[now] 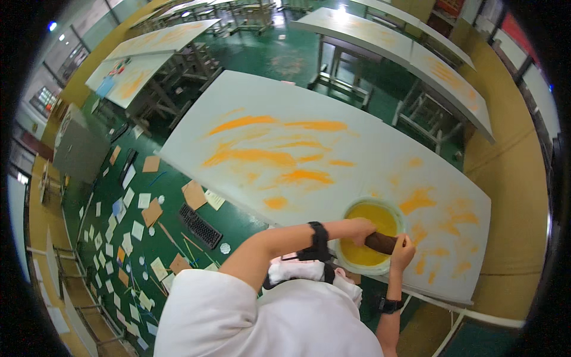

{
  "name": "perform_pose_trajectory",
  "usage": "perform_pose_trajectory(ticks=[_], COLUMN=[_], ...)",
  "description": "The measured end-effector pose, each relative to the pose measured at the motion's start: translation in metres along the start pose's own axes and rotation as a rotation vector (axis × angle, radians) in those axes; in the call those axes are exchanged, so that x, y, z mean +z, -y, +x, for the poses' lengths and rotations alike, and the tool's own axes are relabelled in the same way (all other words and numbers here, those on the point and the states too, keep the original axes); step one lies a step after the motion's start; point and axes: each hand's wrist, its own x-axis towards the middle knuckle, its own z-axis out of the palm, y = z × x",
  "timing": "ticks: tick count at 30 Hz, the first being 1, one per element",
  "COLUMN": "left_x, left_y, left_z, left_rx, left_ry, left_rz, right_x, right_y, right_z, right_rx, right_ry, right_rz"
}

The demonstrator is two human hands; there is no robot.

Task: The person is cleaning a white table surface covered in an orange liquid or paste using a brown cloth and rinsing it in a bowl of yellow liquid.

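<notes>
A dark brown cloth [381,243] is stretched between my two hands over a round, pale-rimmed basin [397,207] of yellow liquid [363,255]. My left hand [360,230] grips the cloth's left end, above the liquid. The right end is in my right hand [403,251], at the basin's right rim. The basin stands on the near edge of a long white table [250,96]. Orange smears [263,156] spread across the tabletop left of the basin, and more orange patches [417,201] lie to its right.
Papers, cardboard pieces [194,194] and a black keyboard [200,226] litter the green floor at the left. Other white tables [357,31] with orange marks stand beyond, at the upper left and upper right. A yellow-brown wall [508,178] rises past the table's right end.
</notes>
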Motion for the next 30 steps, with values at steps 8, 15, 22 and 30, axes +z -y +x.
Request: perform_pose_trajectory(ticks=[8, 15, 22, 30], left_x=[-0.018, -0.028, -0.066, 0.005], left_y=[-0.013, -0.027, -0.048, -0.003], left_z=[0.008, 0.017, -0.001, 0.025], left_rx=[-0.117, 0.534, 0.867, 0.160], left_ry=[0.144, -0.582, -0.656, -0.466], left_rz=[0.198, 0.567, 1.000, 0.562], right_x=[-0.007, -0.017, 0.002, 0.028], right_y=[-0.051, -0.028, -0.055, -0.037], right_z=[-0.003, -0.010, 0.000, -0.003], right_rx=[0.192, 0.432, 1.339, 0.839], right_ry=[0.327, 0.660, 0.922, 0.570], right_rz=[0.126, 0.723, 1.209, 0.822])
